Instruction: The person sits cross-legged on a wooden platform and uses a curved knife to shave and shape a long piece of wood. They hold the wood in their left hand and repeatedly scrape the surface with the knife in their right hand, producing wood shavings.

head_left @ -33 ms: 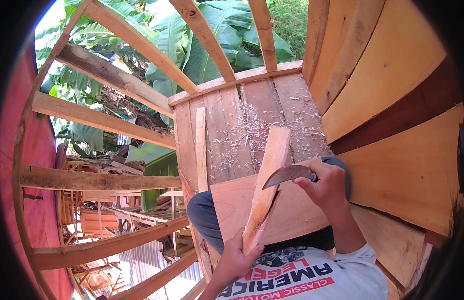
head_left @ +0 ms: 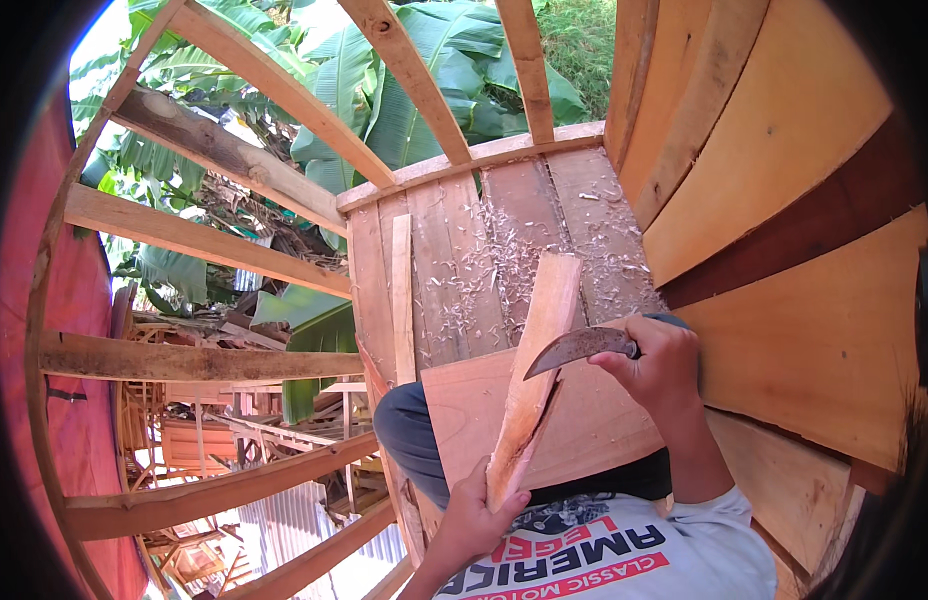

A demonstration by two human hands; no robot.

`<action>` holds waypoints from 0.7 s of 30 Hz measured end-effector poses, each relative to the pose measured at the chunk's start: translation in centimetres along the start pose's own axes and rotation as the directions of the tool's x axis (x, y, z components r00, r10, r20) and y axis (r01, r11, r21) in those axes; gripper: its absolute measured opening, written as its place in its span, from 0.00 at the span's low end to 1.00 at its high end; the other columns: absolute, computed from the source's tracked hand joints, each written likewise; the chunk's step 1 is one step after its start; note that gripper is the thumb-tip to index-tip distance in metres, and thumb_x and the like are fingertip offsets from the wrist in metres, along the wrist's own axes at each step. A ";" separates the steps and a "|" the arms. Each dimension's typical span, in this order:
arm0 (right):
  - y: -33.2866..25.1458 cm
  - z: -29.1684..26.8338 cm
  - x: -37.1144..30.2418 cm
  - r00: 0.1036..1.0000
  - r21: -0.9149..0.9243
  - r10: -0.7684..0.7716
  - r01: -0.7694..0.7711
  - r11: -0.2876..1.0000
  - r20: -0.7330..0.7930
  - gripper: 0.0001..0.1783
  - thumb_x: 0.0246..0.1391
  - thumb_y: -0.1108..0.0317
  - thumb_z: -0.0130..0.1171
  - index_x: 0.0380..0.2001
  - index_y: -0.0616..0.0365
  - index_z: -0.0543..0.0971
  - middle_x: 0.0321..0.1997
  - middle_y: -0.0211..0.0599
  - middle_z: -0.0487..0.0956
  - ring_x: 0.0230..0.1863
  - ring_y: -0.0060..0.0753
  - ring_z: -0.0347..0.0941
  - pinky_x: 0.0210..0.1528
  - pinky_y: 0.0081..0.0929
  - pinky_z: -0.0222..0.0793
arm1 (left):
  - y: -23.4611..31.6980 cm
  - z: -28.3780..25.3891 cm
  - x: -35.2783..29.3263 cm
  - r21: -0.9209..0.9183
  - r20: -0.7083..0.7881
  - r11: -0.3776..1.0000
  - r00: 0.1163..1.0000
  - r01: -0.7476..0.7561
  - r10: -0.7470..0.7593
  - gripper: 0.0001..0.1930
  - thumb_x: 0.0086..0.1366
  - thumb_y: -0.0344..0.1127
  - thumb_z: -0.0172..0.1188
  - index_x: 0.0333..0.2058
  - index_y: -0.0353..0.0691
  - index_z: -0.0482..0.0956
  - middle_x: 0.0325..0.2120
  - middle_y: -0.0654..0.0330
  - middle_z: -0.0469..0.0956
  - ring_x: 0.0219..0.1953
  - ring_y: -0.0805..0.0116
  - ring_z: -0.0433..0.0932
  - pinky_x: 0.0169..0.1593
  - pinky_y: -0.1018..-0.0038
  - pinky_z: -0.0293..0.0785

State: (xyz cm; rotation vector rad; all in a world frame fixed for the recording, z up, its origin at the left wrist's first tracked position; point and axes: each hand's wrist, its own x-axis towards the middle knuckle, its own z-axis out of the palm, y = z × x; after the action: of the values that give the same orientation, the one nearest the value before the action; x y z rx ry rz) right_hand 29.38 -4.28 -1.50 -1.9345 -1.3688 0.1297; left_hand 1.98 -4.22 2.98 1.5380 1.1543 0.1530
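Observation:
My left hand (head_left: 484, 508) is closed around the near end of a long wooden stick (head_left: 532, 380), which slants up and away from me. A dark split runs along the stick's right side. In my right hand (head_left: 652, 365) is the handle of a curved knife (head_left: 576, 348). Its hooked blade points left and lies across the stick's middle; from here I cannot tell how deep the edge touches. Under the stick, a flat wooden board (head_left: 604, 430) rests across my lap.
Curled shavings (head_left: 514, 255) litter the plank floor (head_left: 444, 300) ahead. A thin wooden strip (head_left: 403, 300) lies there on the left. Open wooden slats (head_left: 204, 360) stand at left, and a board wall (head_left: 794, 340) rises close on my right.
My right hand and wrist have shifted up slightly, and the knife's handle has tilted a little. The left hand and the stick look nearly unmoved.

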 end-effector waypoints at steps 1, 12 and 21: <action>0.4 -0.2 0.2 1.000 -0.020 -0.005 0.005 1.000 -0.007 0.36 0.42 0.30 0.59 0.14 0.57 0.74 0.12 0.42 0.70 0.18 0.46 0.72 0.19 0.36 0.63 | 0.0 0.0 -0.1 0.013 0.008 1.000 1.000 0.000 0.000 0.30 0.57 0.42 0.61 0.53 0.27 0.67 0.37 0.48 0.78 0.41 0.64 0.76 0.47 0.69 0.69; 7.7 -3.1 2.3 0.882 0.292 0.406 -0.334 0.896 -0.237 0.38 0.57 0.37 0.51 0.15 0.66 0.66 0.11 0.43 0.60 0.15 0.32 0.55 0.20 0.35 0.54 | -2.2 0.2 -1.2 0.109 0.081 0.994 0.997 -0.026 0.017 0.29 0.58 0.45 0.62 0.51 0.30 0.68 0.32 0.47 0.79 0.35 0.58 0.80 0.41 0.70 0.73; -1.6 0.4 -1.3 0.999 0.164 0.001 -0.008 0.986 0.041 0.37 0.46 0.32 0.57 0.13 0.59 0.70 0.12 0.41 0.67 0.18 0.48 0.69 0.19 0.36 0.62 | -7.2 -1.5 0.6 -0.470 0.300 0.880 0.950 0.074 0.080 0.18 0.61 0.47 0.58 0.37 0.36 0.70 0.24 0.69 0.66 0.26 0.79 0.63 0.31 0.80 0.63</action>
State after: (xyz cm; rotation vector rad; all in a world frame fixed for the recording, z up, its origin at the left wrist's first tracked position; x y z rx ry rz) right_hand 27.39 -4.92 -1.24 -1.8065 -1.3370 0.2778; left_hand -2.80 -3.77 -2.64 1.0750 0.7850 0.1744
